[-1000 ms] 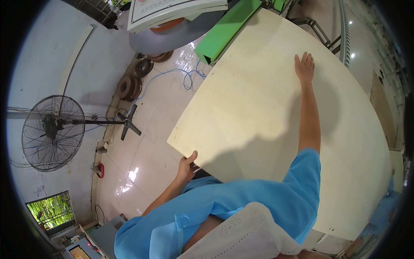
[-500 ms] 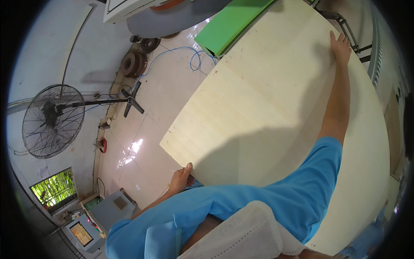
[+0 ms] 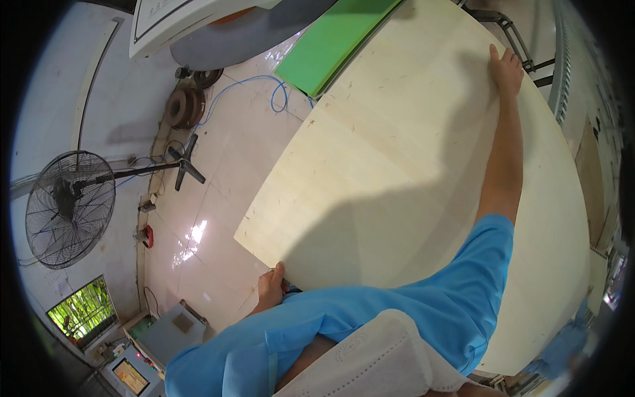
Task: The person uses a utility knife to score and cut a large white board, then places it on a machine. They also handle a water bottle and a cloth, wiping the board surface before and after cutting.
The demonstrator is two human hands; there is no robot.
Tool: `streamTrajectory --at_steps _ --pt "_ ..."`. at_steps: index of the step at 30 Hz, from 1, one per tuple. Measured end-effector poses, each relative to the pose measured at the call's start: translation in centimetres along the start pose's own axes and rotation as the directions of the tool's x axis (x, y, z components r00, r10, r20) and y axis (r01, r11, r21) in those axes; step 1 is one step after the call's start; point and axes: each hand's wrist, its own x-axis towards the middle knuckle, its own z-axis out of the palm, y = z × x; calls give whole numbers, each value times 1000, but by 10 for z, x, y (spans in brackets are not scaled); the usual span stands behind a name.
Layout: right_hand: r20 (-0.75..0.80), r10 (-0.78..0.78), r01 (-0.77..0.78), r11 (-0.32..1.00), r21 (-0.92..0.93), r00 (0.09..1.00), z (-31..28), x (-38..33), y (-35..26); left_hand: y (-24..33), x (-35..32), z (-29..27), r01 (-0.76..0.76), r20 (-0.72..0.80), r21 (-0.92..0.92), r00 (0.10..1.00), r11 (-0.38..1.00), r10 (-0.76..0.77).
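Observation:
A large pale plywood sheet (image 3: 370,172) with small dark marks fills the middle of the view. At its near-left edge, my left hand (image 3: 271,287) is closed on the board, its thumb on top and the other fingers partly hidden below. My right arm reaches far across the sheet. My right hand (image 3: 508,74) lies palm down at the far right edge, thumb apart from the fingers; the fingertips reach the rim, and whether they curl under it is unclear.
A green panel (image 3: 337,43) adjoins the sheet's far-left edge, by a machine (image 3: 192,23). Dark metal bars (image 3: 509,33) stand beyond my right hand. Leftward are a standing fan (image 3: 71,208), blue hose (image 3: 271,79) and grey control cabinet (image 3: 173,329). Blue clothing (image 3: 562,351) shows at lower right.
The whole view has shifted, so the sheet, fan and green panel appear further left and mostly lower. Both hands stay at nearly the same spots on the sheet.

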Motion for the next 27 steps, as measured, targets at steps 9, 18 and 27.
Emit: streamTrajectory --at_steps 9,18,27 --pt "47 29 -30 1000 10 998 4 9 3 4 2 2 43 -1 -43 999 998 -43" --pt "17 -6 5 999 38 1000 0 15 3 13 7 10 75 -5 -31 997 997 -76" --pt "-21 -49 48 998 -42 999 17 30 13 20 7 13 28 10 -56 1000 998 -28"
